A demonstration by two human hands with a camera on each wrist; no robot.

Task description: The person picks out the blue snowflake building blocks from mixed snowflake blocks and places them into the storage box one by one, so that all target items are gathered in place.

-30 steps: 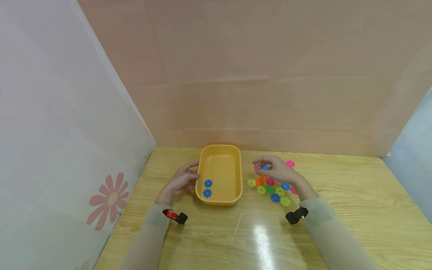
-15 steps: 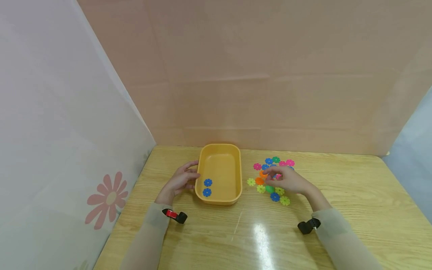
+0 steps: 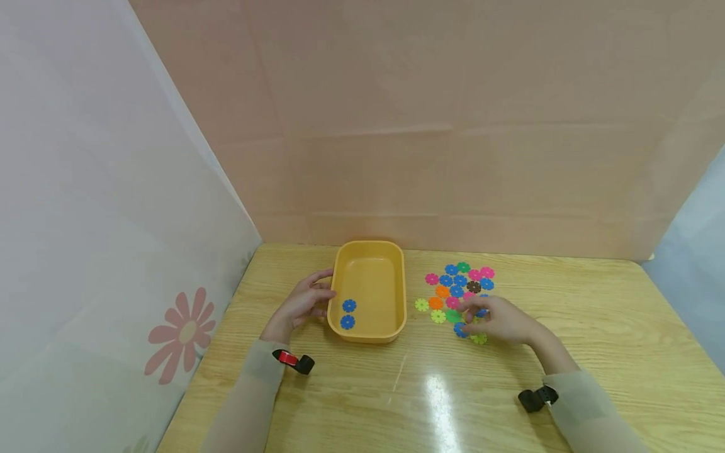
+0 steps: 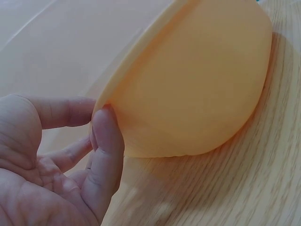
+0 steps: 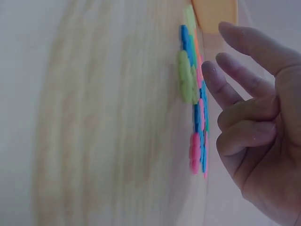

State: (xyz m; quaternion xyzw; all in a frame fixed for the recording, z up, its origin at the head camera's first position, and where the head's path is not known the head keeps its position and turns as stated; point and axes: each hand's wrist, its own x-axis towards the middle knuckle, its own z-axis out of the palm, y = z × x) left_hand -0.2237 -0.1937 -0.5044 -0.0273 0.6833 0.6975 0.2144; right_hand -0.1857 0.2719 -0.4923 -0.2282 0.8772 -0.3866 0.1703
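My left hand [image 3: 296,307] holds the left rim of a yellow plastic tub [image 3: 374,336]; in the left wrist view its thumb and a finger pinch the edge. Two blue flower-shaped discs [image 3: 348,306] lie inside at the near left. Over the near right part of a spread of colourful flower-shaped discs [image 3: 442,291] hovers my right hand [image 3: 501,319]. Its thumb and forefinger are apart with nothing between them, as the right wrist view [image 5: 268,103] shows. A blue disc [image 3: 458,329] lies right at its thumb tip, and the hand partly covers some neighbouring discs.
The wooden table [image 3: 351,390] meets a tan backdrop [image 3: 362,157] close behind the tub. A pale sheet with a printed flower [image 3: 184,333] borders the left side, another pale sheet [image 3: 696,251] the right. The discs lie flat to the tub's right.
My right hand has moved to the right and nearer me across the discs, uncovering those at the back. The left hand and tub have stayed put.
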